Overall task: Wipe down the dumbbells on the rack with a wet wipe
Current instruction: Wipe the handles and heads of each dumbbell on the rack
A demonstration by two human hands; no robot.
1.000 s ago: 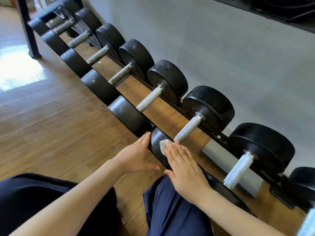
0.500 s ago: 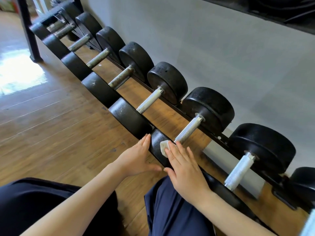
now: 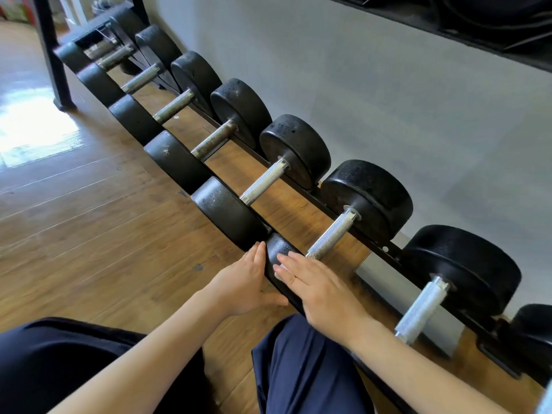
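Dumbbells sit in a row on low rack, running far left to near right along wall, w/ handles crosswise. Floor lies left of rack. L hand flat on near end face of one dumbbell; R hand on top of same head, wet wipe under fingers. Post stands at far-left end.

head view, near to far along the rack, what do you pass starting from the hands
right hand pressing white wet wipe on the nearest black dumbbell head → bright knurled steel handle → second bright handle → dull rusty handle → black upright post
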